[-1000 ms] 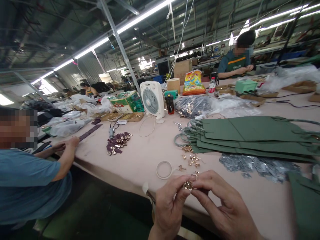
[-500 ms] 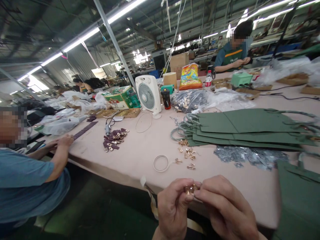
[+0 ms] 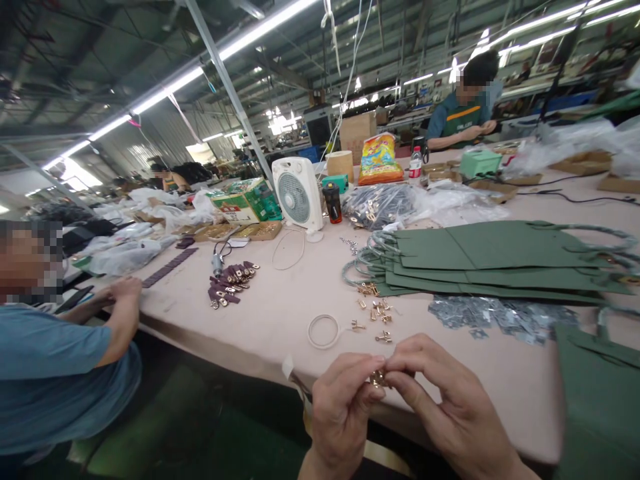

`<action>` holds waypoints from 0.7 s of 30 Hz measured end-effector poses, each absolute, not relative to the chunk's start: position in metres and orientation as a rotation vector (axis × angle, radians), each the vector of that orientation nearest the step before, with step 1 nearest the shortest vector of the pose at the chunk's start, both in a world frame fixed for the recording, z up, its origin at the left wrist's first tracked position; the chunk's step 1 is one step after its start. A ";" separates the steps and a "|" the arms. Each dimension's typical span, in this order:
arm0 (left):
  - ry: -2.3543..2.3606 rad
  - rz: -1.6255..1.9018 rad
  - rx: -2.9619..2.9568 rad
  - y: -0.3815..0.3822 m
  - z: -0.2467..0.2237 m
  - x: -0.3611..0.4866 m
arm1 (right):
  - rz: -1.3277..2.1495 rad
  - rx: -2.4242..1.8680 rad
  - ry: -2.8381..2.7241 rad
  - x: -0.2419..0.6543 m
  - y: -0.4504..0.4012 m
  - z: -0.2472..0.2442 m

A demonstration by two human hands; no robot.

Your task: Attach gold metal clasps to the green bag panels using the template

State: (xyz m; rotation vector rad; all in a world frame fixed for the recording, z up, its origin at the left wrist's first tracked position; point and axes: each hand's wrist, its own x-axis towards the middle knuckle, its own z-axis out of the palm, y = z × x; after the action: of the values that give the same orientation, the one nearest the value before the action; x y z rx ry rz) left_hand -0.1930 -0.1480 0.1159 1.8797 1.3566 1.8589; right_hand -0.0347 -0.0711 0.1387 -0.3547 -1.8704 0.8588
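Left hand (image 3: pixel 340 407) and right hand (image 3: pixel 445 403) both pinch a small, shiny gold-coloured metal fitting (image 3: pixel 377 379) by the flat, pale pink desk (image 3: pixel 280 313), presumably because so tiny a part needs fingertip control

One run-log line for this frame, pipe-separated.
left hand: pinching small gold-coloured fitting | right hand: fingers at same fitting | nearby on table: loose gold-coloured fittings, white ring, stacked green pieces

Left hand (image 3: pixel 340 410) and right hand (image 3: pixel 447 393) were both bare. Fingers (image 3: pixel 425 357) were slender; thumbs (image 3: pixel 417 400) looked somewhat broader. Wrists (image 3: pixel 505 460) were likewise bare, down to the lower edge of view. Nail detail: too small to tell.
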 end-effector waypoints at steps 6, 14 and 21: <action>1.328 1.827 1.876 -0.150 0.120 -0.191 | 0.881 -0.404 -1.880 -0.039 -0.075 0.135; 1.333 1.806 1.906 -0.147 0.107 -0.199 | 1.213 -0.560 -1.730 -0.045 -0.076 0.121; 1.307 1.735 1.918 -0.142 0.091 -0.208 | 2.110 -0.603 -1.177 -0.048 -0.077 0.096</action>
State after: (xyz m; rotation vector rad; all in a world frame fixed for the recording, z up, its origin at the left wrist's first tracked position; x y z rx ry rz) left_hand -0.2084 -0.1417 0.0914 1.9182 1.3073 1.7354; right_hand -0.0480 -0.0773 0.0962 -0.6026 -1.1774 2.1099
